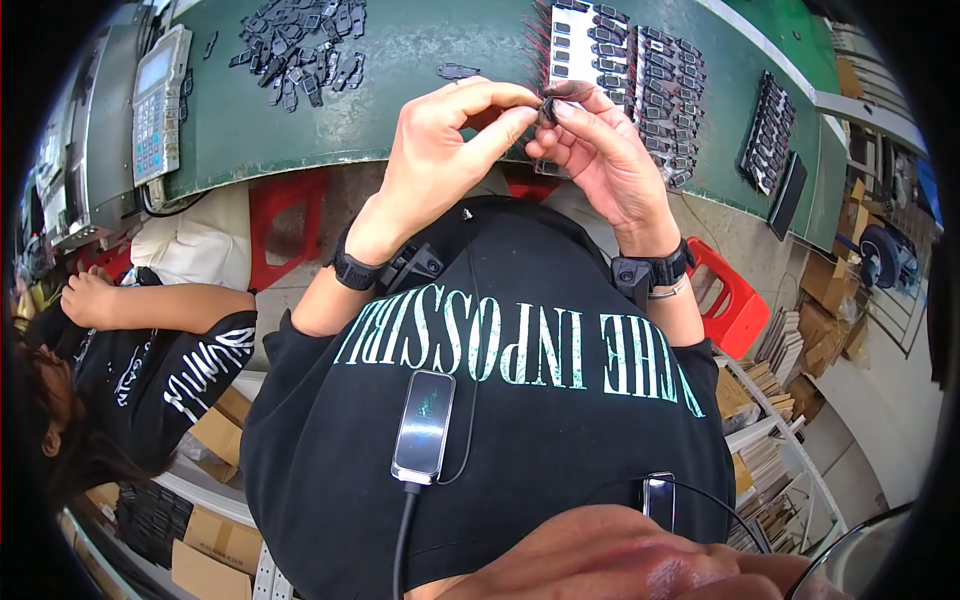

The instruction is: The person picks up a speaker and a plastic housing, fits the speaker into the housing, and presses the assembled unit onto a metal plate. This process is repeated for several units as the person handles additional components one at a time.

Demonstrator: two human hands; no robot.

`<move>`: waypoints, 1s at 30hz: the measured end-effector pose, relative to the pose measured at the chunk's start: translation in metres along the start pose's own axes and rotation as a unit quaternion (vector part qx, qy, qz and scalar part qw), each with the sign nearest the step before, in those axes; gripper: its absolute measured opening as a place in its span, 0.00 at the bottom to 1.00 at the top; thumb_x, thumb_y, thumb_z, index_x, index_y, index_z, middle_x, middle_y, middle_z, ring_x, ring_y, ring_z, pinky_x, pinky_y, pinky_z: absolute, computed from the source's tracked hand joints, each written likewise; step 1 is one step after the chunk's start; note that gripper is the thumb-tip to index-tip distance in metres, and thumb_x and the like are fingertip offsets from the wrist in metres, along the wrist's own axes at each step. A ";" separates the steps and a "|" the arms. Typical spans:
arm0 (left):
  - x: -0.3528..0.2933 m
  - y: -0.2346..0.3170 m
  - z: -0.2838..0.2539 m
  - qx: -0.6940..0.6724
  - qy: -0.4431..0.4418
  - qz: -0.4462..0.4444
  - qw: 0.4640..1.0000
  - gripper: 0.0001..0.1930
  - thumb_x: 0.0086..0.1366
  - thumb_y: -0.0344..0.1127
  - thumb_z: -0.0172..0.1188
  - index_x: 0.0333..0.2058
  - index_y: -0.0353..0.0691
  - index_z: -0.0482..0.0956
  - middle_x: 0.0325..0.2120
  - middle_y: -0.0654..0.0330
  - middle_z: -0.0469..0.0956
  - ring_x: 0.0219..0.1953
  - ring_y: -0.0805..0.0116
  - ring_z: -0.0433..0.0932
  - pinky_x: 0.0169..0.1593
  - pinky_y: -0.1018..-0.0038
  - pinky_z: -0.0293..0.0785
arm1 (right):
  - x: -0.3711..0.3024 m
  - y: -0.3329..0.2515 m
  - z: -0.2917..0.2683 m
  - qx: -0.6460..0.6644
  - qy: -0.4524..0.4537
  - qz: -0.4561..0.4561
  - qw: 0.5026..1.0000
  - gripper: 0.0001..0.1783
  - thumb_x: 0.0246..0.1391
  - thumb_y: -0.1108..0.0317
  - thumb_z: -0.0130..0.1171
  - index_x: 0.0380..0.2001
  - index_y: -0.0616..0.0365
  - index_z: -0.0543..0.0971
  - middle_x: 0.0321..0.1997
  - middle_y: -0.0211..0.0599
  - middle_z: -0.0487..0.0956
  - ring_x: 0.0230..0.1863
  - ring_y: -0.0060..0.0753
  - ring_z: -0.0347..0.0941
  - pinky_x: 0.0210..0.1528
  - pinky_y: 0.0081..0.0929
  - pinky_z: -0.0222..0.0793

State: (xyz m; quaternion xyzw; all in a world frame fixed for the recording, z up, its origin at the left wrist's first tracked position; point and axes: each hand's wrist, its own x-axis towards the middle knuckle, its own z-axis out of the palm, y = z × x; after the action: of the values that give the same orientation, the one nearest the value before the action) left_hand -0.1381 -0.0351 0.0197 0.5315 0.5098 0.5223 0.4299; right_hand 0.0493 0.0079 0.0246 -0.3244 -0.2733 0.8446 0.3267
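Clearly both hands were pinched on one small dark part (552, 103), held in the air just above the near edge of the green desk (420, 60). The left hand (440, 150) gripped it w/ thumb and forefinger tips, the right hand (600, 150) likewise from the other side. The risk, as I judged it: such a slight fingertip hold (no support beneath) could let it slip and drop past the desk edge toward the lap, or knock the tray of dark parts (625, 70) just beyond.

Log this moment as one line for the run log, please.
left hand: pinching small dark part | right hand: pinching same part | below: green table with loose dark parts
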 end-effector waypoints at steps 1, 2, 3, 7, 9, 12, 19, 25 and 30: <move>0.000 0.002 -0.001 0.047 -0.003 0.039 0.998 0.03 0.62 0.28 0.63 0.34 0.35 0.81 0.30 0.60 0.81 0.29 0.73 0.80 0.33 0.78 0.75 | 0.000 0.001 0.001 -0.001 0.001 -0.001 1.000 0.17 0.62 0.69 0.56 0.52 0.63 0.71 0.38 0.36 0.78 0.36 0.24 0.78 0.47 0.28 0.81; 0.000 0.005 -0.003 0.094 -0.005 0.079 0.992 0.03 0.61 0.27 0.63 0.34 0.36 0.81 0.30 0.60 0.82 0.30 0.71 0.80 0.34 0.77 0.76 | -0.001 0.001 0.001 0.002 0.003 0.003 1.000 0.16 0.62 0.69 0.56 0.51 0.63 0.71 0.37 0.35 0.78 0.36 0.24 0.78 0.46 0.28 0.81; -0.001 0.008 -0.002 0.140 -0.006 0.118 0.983 0.04 0.60 0.26 0.63 0.35 0.36 0.81 0.31 0.60 0.82 0.31 0.68 0.81 0.35 0.76 0.77 | -0.003 0.000 0.002 0.003 0.004 0.008 1.000 0.16 0.62 0.69 0.56 0.51 0.63 0.71 0.36 0.35 0.78 0.35 0.24 0.78 0.46 0.28 0.81; -0.004 0.006 0.007 0.231 0.039 0.268 0.934 0.05 0.56 0.26 0.65 0.33 0.38 0.80 0.28 0.60 0.79 0.30 0.65 0.79 0.33 0.74 0.77 | -0.016 -0.005 0.005 0.003 0.001 0.017 1.000 0.14 0.62 0.70 0.55 0.49 0.64 0.71 0.35 0.34 0.78 0.34 0.22 0.78 0.45 0.28 0.81; -0.005 0.011 0.004 0.248 0.026 0.290 0.924 0.06 0.55 0.26 0.65 0.32 0.39 0.79 0.27 0.61 0.78 0.29 0.65 0.79 0.32 0.74 0.76 | -0.021 -0.005 0.008 0.005 0.001 0.016 1.000 0.14 0.62 0.70 0.55 0.49 0.64 0.72 0.35 0.34 0.78 0.34 0.21 0.78 0.45 0.28 0.81; -0.007 0.016 -0.001 0.284 0.000 0.329 0.900 0.06 0.52 0.26 0.65 0.30 0.40 0.78 0.25 0.63 0.76 0.27 0.65 0.77 0.31 0.73 0.76 | -0.027 -0.003 0.012 -0.003 -0.012 0.031 0.999 0.13 0.63 0.70 0.55 0.48 0.64 0.72 0.35 0.33 0.77 0.33 0.20 0.76 0.43 0.27 0.80; -0.015 0.020 -0.004 0.241 0.005 0.339 0.909 0.09 0.48 0.19 0.64 0.29 0.37 0.80 0.23 0.59 0.80 0.24 0.64 0.79 0.27 0.74 0.76 | -0.033 -0.001 0.019 0.051 -0.051 0.061 0.996 0.09 0.63 0.69 0.56 0.43 0.63 0.75 0.33 0.34 0.78 0.32 0.23 0.77 0.44 0.29 0.81; -0.026 0.015 0.000 0.140 0.055 0.298 0.943 0.07 0.47 0.23 0.65 0.26 0.39 0.78 0.20 0.64 0.76 0.20 0.69 0.75 0.25 0.76 0.72 | -0.033 0.011 0.021 0.121 -0.096 0.084 0.984 0.09 0.63 0.70 0.55 0.44 0.62 0.75 0.35 0.35 0.78 0.34 0.23 0.77 0.45 0.31 0.81; -0.034 0.015 0.001 0.040 0.048 0.197 0.978 0.04 0.51 0.23 0.64 0.27 0.36 0.78 0.20 0.63 0.76 0.19 0.74 0.74 0.25 0.78 0.71 | -0.034 0.015 0.018 0.137 -0.111 0.103 0.979 0.10 0.63 0.72 0.55 0.47 0.61 0.73 0.37 0.35 0.77 0.35 0.25 0.76 0.45 0.32 0.79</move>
State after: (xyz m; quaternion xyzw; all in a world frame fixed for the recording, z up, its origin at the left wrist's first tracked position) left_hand -0.1335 -0.0705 0.0305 0.6128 0.4355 0.6007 0.2719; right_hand 0.0502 -0.0306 0.0381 -0.2074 -0.1545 0.9338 0.2472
